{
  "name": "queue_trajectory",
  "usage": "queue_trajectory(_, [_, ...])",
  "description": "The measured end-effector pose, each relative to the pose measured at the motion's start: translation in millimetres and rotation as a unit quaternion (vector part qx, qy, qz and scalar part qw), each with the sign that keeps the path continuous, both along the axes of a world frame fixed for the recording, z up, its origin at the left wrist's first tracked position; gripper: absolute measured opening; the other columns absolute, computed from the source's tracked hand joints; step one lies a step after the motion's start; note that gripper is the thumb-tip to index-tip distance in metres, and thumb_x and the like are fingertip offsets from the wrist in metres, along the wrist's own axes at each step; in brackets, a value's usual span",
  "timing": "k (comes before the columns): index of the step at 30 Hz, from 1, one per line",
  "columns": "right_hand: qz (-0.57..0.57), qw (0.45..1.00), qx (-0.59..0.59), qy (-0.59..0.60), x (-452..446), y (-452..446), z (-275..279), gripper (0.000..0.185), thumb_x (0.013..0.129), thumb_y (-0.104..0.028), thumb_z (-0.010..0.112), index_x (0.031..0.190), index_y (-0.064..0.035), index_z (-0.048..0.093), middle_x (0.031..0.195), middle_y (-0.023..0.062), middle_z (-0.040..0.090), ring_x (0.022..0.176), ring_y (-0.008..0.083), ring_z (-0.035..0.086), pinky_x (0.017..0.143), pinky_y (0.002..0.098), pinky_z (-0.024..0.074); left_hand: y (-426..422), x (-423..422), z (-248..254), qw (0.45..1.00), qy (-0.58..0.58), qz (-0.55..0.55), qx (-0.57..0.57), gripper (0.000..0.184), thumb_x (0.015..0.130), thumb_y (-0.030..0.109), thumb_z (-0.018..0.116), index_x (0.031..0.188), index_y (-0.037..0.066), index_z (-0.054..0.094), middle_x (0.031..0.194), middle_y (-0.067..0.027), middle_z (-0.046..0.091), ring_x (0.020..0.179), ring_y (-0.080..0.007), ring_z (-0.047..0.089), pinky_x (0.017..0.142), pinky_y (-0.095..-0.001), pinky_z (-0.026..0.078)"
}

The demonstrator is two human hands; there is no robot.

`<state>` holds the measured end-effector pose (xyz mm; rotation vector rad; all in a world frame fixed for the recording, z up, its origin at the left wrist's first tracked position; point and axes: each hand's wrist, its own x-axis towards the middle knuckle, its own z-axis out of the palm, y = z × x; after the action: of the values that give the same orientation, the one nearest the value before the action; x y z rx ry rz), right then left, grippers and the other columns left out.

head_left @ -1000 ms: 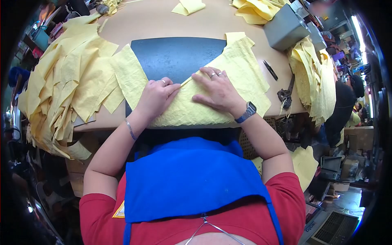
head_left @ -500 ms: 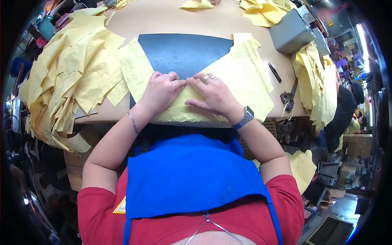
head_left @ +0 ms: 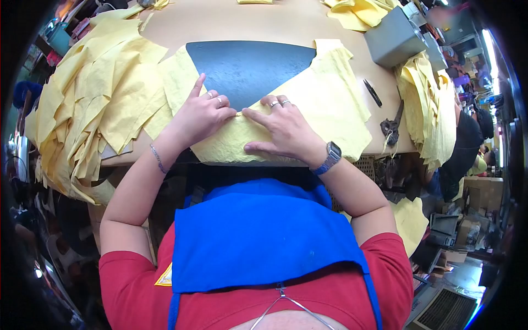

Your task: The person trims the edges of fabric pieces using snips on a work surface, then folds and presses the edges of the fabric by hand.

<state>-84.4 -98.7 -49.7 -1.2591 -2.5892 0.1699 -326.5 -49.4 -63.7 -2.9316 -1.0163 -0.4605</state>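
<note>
A yellow fabric piece [head_left: 330, 93] lies over a dark board [head_left: 247, 66], its inner edge forming a V across the board. My left hand [head_left: 202, 116] pinches that edge near the bottom of the V, index finger raised. Just to the right, my right hand [head_left: 283, 127] rests on the cloth with fingers apart, its index fingertip at the same edge close to my left fingertips. The fabric's lower edge runs along the table's front edge.
Yellow pieces [head_left: 99, 99] are heaped at the left, hanging over the edge. At the right are a grey box [head_left: 393, 38], a black pen [head_left: 372, 92], dark scissors [head_left: 391, 126] and another yellow stack [head_left: 429, 110]. More yellow cloth [head_left: 360, 14] lies at the back.
My left hand has shifted down and left along the fabric edge, and its index finger has lifted. My right hand has moved slightly left and down from half a second ago.
</note>
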Motion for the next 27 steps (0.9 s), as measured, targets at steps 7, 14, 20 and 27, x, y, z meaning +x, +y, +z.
queue_trajectory(7, [0.013,0.998,0.058,0.012,-1,4,-17,0.076,0.075,-0.069,0.062,0.129,-0.0159,0.059,0.115,0.0276,0.053,0.104,0.0422,0.055,0.087,0.0471,0.0488,4,-19,12,1.0,0.004,-0.018,0.002,0.013,0.083,0.015,0.065,0.094,0.02,0.069,0.09,0.0027,0.063,0.095,-0.0163,0.063,0.112,-0.0607,0.022])
queue_trajectory(14, [-0.027,0.998,-0.036,-0.053,-19,4,-7,0.098,0.06,-0.086,0.057,0.136,-0.0236,0.054,0.13,0.0291,0.046,0.111,0.0432,0.053,0.078,0.0621,0.0493,12,-32,-1,0.999,-0.007,-0.017,0.042,0.015,0.083,0.013,0.067,0.097,0.018,0.069,0.09,0.0,0.063,0.09,-0.0186,0.063,0.113,-0.0611,0.021])
queue_trajectory(20, [-0.06,0.977,-0.094,-0.181,-56,12,-9,0.118,0.047,-0.097,0.051,0.149,-0.0399,0.032,0.145,0.0302,0.034,0.121,0.0551,0.044,0.088,0.0738,0.0405,4,-32,-1,0.999,-0.008,0.004,0.049,0.015,0.085,0.009,0.066,0.098,0.016,0.07,0.092,-0.0022,0.065,0.091,-0.0214,0.064,0.114,-0.0595,0.021])
queue_trajectory(27, [-0.02,0.997,-0.071,-0.033,-9,6,-10,0.092,0.064,-0.085,0.056,0.12,-0.0111,0.062,0.129,0.0278,0.051,0.116,0.0429,0.053,0.087,0.0679,0.0443,-2,-32,-6,0.999,0.001,0.04,0.034,0.021,0.087,0.01,0.062,0.105,0.017,0.07,0.097,-0.0013,0.065,0.095,-0.0208,0.063,0.112,-0.0627,0.018])
